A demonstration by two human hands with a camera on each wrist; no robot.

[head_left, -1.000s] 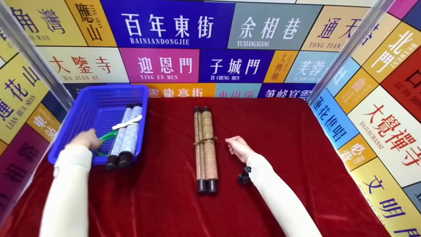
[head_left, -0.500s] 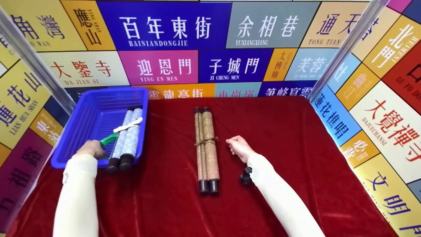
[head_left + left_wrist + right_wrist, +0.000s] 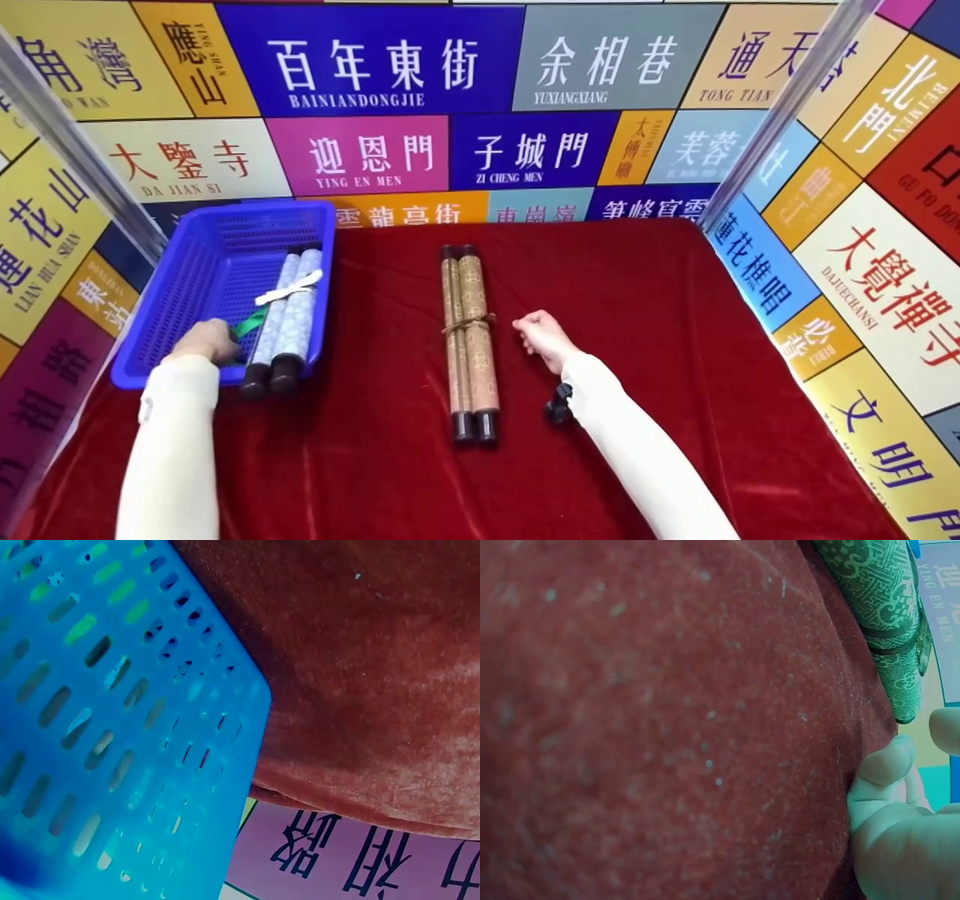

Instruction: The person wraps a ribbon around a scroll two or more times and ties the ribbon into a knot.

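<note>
My left hand (image 3: 206, 341) is inside the front left of a blue plastic basket (image 3: 135, 352). Its fingertips meet a bent green strip (image 3: 249, 324) beside two pale blue patterned scrolls (image 3: 292, 330); I cannot tell if they grip it. A white tie (image 3: 289, 288) binds these scrolls, whose dark knobs stick out over the front rim. Two brown patterned scrolls (image 3: 472, 356), bound with thin cord (image 3: 469, 322), lie side by side mid-table. Just right of them my right hand (image 3: 546, 337) rests loosely curled, holding nothing; the right wrist view shows its thumb (image 3: 889, 761) near a scroll end.
Dark red velvet (image 3: 637, 300) covers the table. A printed panel wall (image 3: 375, 67) with street names stands behind and at both sides, with clear upright edges at the corners. In the left wrist view the slotted basket wall (image 3: 112, 727) fills the left.
My left hand has moved slightly right and down within the basket, and the green strip has shifted and changed shape. The right hand and brown scrolls stay in place.
</note>
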